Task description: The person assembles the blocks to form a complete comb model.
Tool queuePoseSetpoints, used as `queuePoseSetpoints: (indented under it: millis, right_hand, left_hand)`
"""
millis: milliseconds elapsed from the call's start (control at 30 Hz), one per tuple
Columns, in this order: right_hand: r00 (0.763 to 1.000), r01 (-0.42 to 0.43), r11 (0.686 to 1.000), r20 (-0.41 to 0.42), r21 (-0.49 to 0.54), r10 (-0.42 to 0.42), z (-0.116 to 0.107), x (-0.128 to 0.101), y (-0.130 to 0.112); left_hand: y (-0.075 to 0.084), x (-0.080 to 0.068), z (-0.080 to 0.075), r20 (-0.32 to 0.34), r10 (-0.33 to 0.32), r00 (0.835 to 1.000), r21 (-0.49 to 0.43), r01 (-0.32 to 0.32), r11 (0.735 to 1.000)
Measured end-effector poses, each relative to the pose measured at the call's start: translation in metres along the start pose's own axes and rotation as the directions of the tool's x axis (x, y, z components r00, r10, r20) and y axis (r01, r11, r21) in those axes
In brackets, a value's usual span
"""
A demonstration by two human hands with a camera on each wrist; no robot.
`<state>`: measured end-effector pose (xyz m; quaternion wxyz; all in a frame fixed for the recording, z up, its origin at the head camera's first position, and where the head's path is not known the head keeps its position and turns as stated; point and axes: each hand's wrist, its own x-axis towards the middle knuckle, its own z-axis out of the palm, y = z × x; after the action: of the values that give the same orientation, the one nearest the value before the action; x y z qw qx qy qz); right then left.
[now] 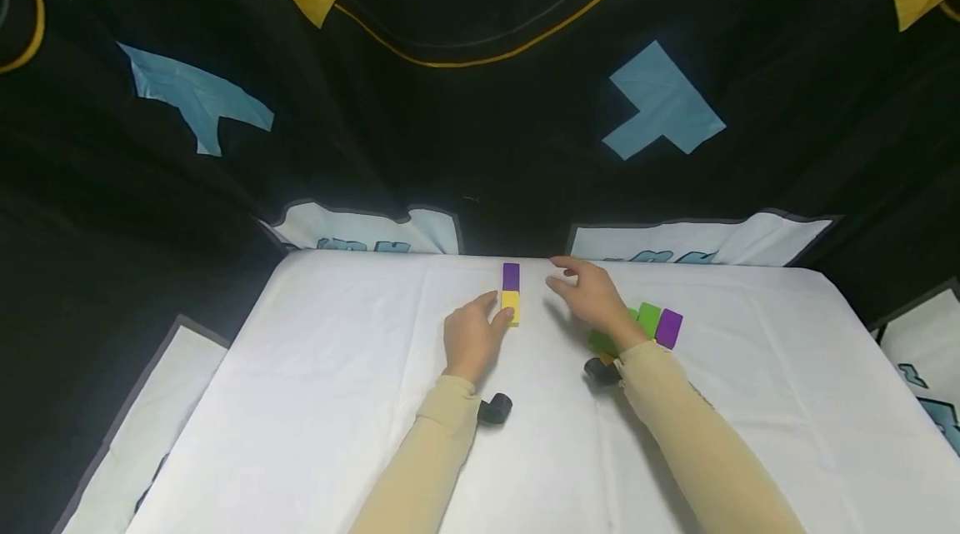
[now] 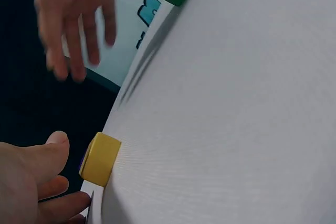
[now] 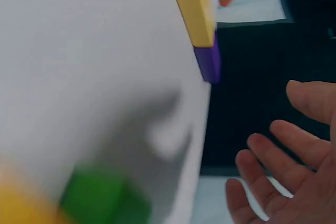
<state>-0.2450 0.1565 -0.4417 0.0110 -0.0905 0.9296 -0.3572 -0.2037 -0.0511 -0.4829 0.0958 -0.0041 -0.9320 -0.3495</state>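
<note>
Lying end to end near the far edge of the white table [image 1: 337, 401], a yellow block [image 1: 510, 306] and a purple block [image 1: 511, 276] form a short row, the yellow one touched at its near-left side by the left hand [image 1: 471, 336], fingers relaxed, nothing gripped. The row could be knocked crooked, or the purple block nudged over the far edge, if too hard a push is given. The right hand [image 1: 592, 294] is held released, fingers spread, just right of the row, with green blocks [image 1: 648, 318] and another purple block [image 1: 669, 328] beside its wrist.
</note>
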Motion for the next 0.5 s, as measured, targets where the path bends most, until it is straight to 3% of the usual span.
queuePoseSetpoints:
  millis: [300,400,500]
  right_hand:
    - [1.0,-0.006,0.997,-0.015,-0.079,0.005,-0.041,-0.057,0.023]
    - [1.0,-0.012,0.995,-0.028,-0.102,0.009,-0.046,-0.072,0.026]
    - [0.999,0.003,0.992,-0.033,-0.126,-0.007,-0.046,-0.081,0.026]
  left_hand:
    - [0.0,0.005,-0.011,0.085,-0.04,0.996,-0.058,0.045,0.997]
    - [-0.002,0.014,-0.017,0.119,-0.019,0.993,-0.037,0.024,0.999]
    - [-0.005,0.022,-0.02,0.136,0.035,0.99,0.02,-0.038,0.999]
